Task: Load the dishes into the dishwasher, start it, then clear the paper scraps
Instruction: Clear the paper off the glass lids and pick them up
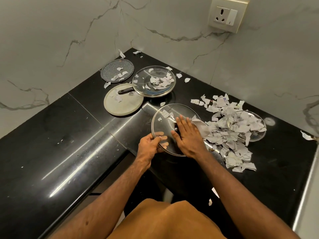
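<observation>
- Black stone counter (69, 135) fills a corner between white marbled walls (51, 40).
- Left-hand fingers (163, 138) curl under the near-left rim of a glass lid (162, 125) and show through the glass; the left hand (150, 144) clasps that rim.
- Right-hand fingers (183, 120) lie straight and flat on top of the lid, beside its dark knob (176, 129); the right hand (187, 133) grasps nothing, and its outer edge touches a large paper scrap (201, 125).
- A few scraps lie on the lid's far-left part.
- Right of the lid, touching its rim, lies a heap of paper scraps (229, 140).
- Half buried in the heap, further right of the lid, sits a second glass lid (259, 137).
- Beyond the lid, a third glass lid (155, 80) holds scraps and overlaps a beige plate (120, 106) to its left, on which a black handle (125, 91) rests.
- Further beyond and to the left, near the wall, a grey speckled plate (110, 69) carries a few scraps.
- High on the wall, to the right beyond the lid, is a socket (227, 15).
</observation>
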{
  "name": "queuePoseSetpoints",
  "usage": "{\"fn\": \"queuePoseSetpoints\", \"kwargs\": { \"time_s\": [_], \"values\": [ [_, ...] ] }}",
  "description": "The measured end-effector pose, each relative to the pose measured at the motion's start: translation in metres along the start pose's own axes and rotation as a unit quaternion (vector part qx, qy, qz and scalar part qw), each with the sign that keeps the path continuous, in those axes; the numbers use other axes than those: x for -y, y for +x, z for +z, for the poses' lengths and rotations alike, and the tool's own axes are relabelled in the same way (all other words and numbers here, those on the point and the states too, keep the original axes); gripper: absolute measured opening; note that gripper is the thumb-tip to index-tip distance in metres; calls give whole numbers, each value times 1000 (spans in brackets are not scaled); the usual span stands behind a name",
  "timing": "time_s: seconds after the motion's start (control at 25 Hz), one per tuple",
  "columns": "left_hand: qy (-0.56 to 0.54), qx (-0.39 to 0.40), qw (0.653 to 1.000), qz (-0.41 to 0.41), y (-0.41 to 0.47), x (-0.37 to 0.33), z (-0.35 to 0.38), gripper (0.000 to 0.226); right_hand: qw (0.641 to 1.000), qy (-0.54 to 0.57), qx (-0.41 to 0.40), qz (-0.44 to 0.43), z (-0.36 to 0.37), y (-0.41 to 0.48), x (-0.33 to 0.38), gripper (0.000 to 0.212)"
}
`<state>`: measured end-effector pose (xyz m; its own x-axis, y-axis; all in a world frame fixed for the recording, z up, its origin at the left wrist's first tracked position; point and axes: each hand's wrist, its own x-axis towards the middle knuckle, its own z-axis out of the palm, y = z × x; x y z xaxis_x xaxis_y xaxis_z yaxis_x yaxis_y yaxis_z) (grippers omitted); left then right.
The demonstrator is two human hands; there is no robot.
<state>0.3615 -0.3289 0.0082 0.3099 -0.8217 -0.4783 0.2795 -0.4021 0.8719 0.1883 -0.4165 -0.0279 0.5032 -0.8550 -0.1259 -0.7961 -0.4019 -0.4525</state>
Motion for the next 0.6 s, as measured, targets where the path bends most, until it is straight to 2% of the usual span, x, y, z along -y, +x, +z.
{"fn": "queuePoseSetpoints", "kwargs": {
  "time_s": [0.2,0.36,0.48,0.6],
  "values": [
    [24,-24,999,9,4,-4,9,22,993,-70,-44,83,-6,-8,-41,79],
    [49,-30,998,14,13,-14,8,21,980,14,-120,161,-16,-17,-52,78],
    [59,-21,998,16,18,-17,9,20,981,105,-128,105,-29,-14,-31,74],
    [70,5,997,17,19,-16,16,20,985,167,-47,0,-30,-9,1,69]
  ]
}}
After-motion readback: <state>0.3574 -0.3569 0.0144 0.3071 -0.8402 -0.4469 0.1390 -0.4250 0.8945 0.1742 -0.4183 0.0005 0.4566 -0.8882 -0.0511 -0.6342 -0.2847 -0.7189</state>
